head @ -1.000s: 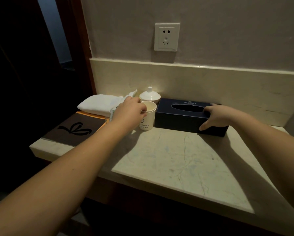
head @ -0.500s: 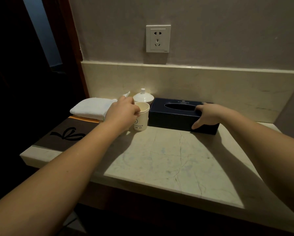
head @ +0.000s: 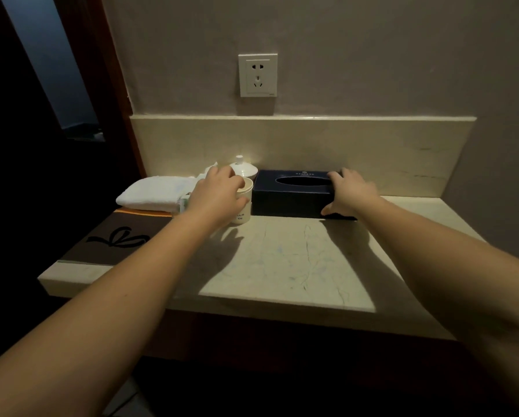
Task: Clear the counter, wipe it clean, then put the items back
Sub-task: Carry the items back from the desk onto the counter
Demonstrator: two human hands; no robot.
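Desk (head: 282, 266) not yet cleared: left hand (head: 214, 195) grips the paper cup (head: 242, 203), right hand (head: 353, 192) fingers clasp the tissue box (head: 291, 197).

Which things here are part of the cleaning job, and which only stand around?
Part of the job: cup under the left hand; tissue box held by the right hand; lidded jar; folded towel; counter.

Only around: wall socket; dark mat.

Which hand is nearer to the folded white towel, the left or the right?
The left. The left hand grips the paper cup just right of the folded white towel. The right hand grasps the far end of the dark tissue box, further right.
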